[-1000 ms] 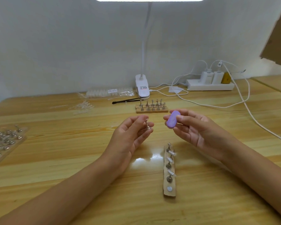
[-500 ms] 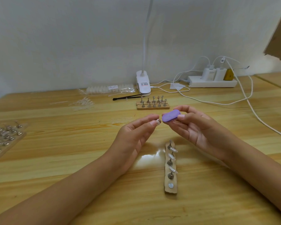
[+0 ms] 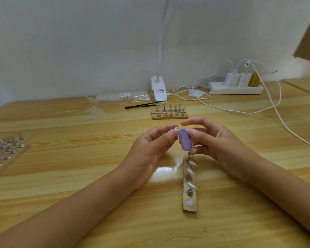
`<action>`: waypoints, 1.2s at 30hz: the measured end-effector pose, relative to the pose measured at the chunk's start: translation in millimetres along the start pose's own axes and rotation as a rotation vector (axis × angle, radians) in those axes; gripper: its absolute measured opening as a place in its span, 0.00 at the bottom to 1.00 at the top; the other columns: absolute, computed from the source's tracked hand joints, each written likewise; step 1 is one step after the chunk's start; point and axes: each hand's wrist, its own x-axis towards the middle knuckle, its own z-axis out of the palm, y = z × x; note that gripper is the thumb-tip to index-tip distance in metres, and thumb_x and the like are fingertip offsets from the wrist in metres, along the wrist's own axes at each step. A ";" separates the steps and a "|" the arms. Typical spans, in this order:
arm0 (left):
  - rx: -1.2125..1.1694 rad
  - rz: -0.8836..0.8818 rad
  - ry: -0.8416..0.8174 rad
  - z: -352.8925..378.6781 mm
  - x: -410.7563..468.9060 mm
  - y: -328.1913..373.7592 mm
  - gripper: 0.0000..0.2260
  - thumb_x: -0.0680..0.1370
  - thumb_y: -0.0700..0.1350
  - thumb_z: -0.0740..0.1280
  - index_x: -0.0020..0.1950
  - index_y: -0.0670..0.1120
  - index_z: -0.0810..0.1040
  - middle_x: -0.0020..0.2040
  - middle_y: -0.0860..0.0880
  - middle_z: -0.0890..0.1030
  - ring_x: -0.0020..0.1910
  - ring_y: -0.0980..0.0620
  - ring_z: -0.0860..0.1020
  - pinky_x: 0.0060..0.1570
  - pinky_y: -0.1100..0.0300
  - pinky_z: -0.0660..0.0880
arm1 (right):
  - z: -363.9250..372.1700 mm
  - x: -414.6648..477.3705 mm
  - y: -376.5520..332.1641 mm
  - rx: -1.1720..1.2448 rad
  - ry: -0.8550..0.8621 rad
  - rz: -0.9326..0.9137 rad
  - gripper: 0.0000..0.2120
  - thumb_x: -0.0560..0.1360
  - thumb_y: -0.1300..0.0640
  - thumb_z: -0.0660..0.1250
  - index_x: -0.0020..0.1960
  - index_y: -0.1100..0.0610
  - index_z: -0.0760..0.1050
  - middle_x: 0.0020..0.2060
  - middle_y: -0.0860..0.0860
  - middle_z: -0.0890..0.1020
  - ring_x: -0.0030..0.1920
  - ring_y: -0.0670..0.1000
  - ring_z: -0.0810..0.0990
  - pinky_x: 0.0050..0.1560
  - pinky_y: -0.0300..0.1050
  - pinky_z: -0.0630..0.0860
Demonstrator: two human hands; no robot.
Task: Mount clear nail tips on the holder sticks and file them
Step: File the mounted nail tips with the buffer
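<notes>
My left hand (image 3: 150,149) pinches a small metal holder stick (image 3: 176,129) between thumb and fingertips; whether it carries a nail tip I cannot tell. A purple oval file block (image 3: 185,142), held in my right hand (image 3: 217,140), stands upright and touches that stick's end. Below both hands a narrow wooden strip (image 3: 190,206) lies on the table, bearing several holder sticks topped with clear nail tips (image 3: 190,170). One round magnet spot (image 3: 189,203) at its near end is bare.
Farther back lies a second wooden base with several metal sticks (image 3: 169,112). A clip lamp (image 3: 158,90), a tweezer (image 3: 141,105), a bag of clear tips (image 3: 122,95) and loose tips (image 3: 92,112) lie behind. A board of holders (image 3: 4,149) sits left; a power strip (image 3: 236,87) with cables sits right.
My hands have come together. The purple file turned from lying flat to standing upright and now meets the stick in my left hand.
</notes>
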 end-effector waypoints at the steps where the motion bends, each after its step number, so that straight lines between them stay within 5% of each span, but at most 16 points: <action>1: 0.017 0.007 0.000 0.0 0.1 -0.6 0.11 0.69 0.43 0.73 0.51 0.46 0.85 0.51 0.46 0.85 0.53 0.55 0.83 0.53 0.67 0.77 | -0.1 -0.3 0.4 -0.009 0.007 -0.014 0.15 0.69 0.48 0.71 0.55 0.50 0.81 0.44 0.53 0.85 0.40 0.47 0.81 0.42 0.38 0.79; 6: 0.053 0.017 0.005 0.3 0.5 -1.9 0.09 0.69 0.44 0.73 0.49 0.47 0.85 0.48 0.48 0.86 0.49 0.57 0.83 0.50 0.69 0.77 | 1.1 -1.7 0.6 -0.087 0.002 -0.028 0.11 0.71 0.48 0.69 0.51 0.51 0.81 0.42 0.57 0.84 0.35 0.46 0.79 0.41 0.37 0.78; 11: 0.125 0.015 0.009 0.7 -0.7 -2.2 0.12 0.70 0.45 0.72 0.52 0.45 0.84 0.49 0.48 0.86 0.50 0.56 0.83 0.51 0.67 0.77 | 1.6 -1.7 1.9 -0.103 0.014 -0.027 0.14 0.72 0.49 0.68 0.55 0.53 0.79 0.36 0.51 0.82 0.33 0.44 0.75 0.38 0.36 0.77; 20: 0.062 -0.002 0.046 1.1 0.2 -0.7 0.16 0.69 0.46 0.72 0.53 0.42 0.83 0.48 0.46 0.85 0.47 0.57 0.82 0.47 0.68 0.77 | 5.1 -5.8 0.9 -0.320 0.015 -0.114 0.20 0.68 0.47 0.75 0.60 0.45 0.79 0.49 0.45 0.84 0.49 0.46 0.82 0.48 0.35 0.78; 26: 0.082 -0.008 0.039 0.6 0.3 -2.7 0.14 0.69 0.46 0.73 0.52 0.42 0.83 0.47 0.47 0.85 0.47 0.56 0.83 0.47 0.68 0.77 | 3.4 -4.0 0.7 -0.220 0.087 -0.187 0.14 0.74 0.61 0.70 0.59 0.57 0.75 0.38 0.46 0.85 0.36 0.40 0.80 0.38 0.30 0.74; 36: 0.113 -0.012 0.066 1.7 0.3 -3.7 0.13 0.66 0.46 0.73 0.49 0.43 0.84 0.43 0.47 0.85 0.43 0.56 0.82 0.45 0.68 0.78 | 4.8 -6.3 4.1 -0.255 0.054 -0.261 0.13 0.70 0.56 0.72 0.52 0.58 0.76 0.41 0.49 0.85 0.40 0.45 0.83 0.42 0.35 0.78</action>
